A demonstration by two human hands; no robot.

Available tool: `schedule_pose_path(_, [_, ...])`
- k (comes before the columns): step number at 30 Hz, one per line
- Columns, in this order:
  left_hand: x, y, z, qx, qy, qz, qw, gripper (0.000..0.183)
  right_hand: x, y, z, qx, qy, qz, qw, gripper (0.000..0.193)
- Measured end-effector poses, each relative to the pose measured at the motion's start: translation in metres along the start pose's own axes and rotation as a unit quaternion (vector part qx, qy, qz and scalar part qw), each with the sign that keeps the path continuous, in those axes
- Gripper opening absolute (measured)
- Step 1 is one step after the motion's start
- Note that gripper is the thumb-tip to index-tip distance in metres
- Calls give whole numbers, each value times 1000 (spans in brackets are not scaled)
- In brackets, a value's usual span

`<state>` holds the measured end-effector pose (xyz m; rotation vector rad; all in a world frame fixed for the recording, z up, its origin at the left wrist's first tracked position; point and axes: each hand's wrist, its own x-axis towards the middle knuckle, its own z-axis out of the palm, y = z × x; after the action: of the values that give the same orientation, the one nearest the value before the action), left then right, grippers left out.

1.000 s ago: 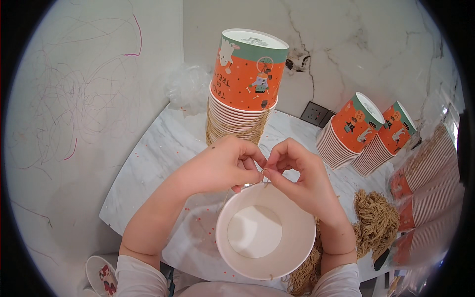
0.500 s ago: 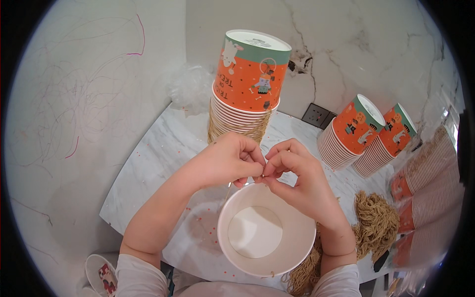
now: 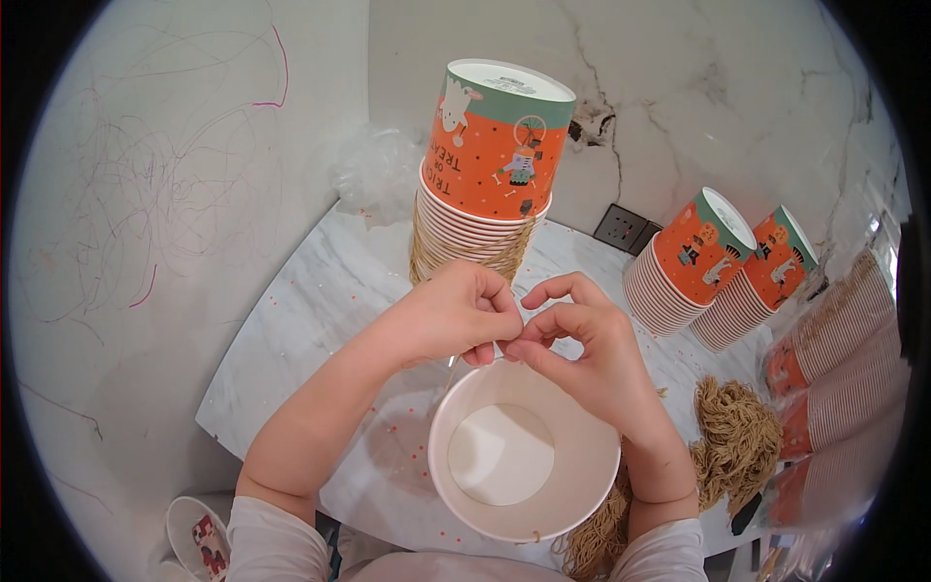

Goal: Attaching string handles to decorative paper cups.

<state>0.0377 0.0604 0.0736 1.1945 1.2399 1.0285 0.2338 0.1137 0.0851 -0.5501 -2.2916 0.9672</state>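
Note:
My left hand (image 3: 465,312) and my right hand (image 3: 587,344) meet above the far rim of a white-lined paper bucket (image 3: 585,470), which stands mouth up in front of me. Each hand pinches thumb against finger, and the fingertips touch or nearly touch. A thin tan cord (image 3: 447,378) runs down from beneath my left hand along the bucket's outer left side. The tiny bit between my fingertips is mostly hidden; I take it for this cord. A small cord end (image 3: 535,536) shows at the near rim.
Behind my hands stands a tall stack of upside-down orange and green buckets (image 3: 497,145) looped with cord. Two more stacks (image 3: 703,247) stand at right, with plastic-wrapped ones (image 3: 834,369) nearer. A tan cord bundle (image 3: 737,432) lies at right. A black socket (image 3: 624,229) sits by the wall.
My fingertips have shifted slightly, with my left hand's pinch a little further right and the right thumb drawn back a touch. The bucket stays put.

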Motion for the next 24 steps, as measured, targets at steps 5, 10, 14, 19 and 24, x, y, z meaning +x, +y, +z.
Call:
schedule_pose_path(5, [0, -1, 1, 0, -7, -9, 1000, 7, 2, 5, 0, 20, -5, -10, 1000, 8])
schedule_pose_path(10, [-1, -11, 3, 0, 0, 13, 1000, 7, 0, 1, 2, -6, -4, -24, 1000, 9])
schedule_pose_path(14, [-8, -26, 6, -30, 22, 12, 999, 6, 1, -1, 4, -26, -13, -72, 997, 9])
schedule_pose_path(19, [-28, -47, 17, -164, 45, -10, 985, 7, -2, -5, 9, -13, -69, -91, 993, 10])
schedule_pose_path(24, [-37, -66, 24, -192, 83, 51, 977, 8, -3, -6, 15, -32, -87, -113, 989, 10])
